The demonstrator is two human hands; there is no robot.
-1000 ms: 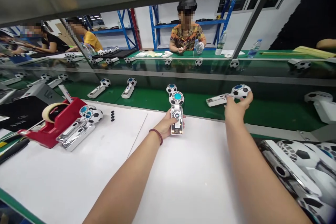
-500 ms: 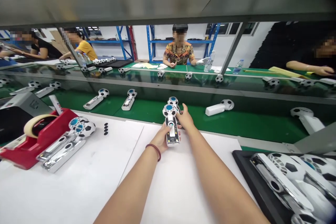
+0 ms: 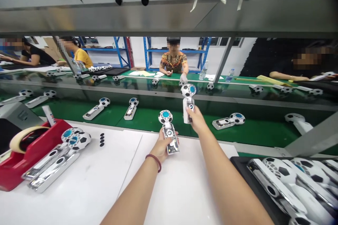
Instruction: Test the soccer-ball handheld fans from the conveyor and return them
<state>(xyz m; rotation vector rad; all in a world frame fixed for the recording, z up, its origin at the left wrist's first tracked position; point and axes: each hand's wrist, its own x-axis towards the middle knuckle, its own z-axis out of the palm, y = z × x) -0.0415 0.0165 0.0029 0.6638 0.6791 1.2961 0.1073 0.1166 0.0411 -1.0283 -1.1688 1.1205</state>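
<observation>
My left hand (image 3: 164,145) is closed round the clear-fronted handle of a football-headed device (image 3: 171,139), held upright over the near edge of the white work surface. Its round black-and-white head has a blue disc in the middle. In my right hand (image 3: 197,119) is a second football-headed device (image 3: 188,103), raised higher and farther right, above the green belt (image 3: 148,123). My fingers grip it low on its handle. The two devices are apart. Past them, on the belt at the right, lies another football-headed device (image 3: 229,121) with its clear side up.
A red tape dispenser (image 3: 50,147) stands at the left beside two devices and several black dots (image 3: 102,140). A black tray (image 3: 239,168) of devices is at the lower right. Posts and a metal shelf (image 3: 158,17) frame the view; people sit across the belt.
My right hand has risen and moved right with its device, away from the one in my left hand. The belt device at the right now shows its clear side. The view has tilted up slightly.
</observation>
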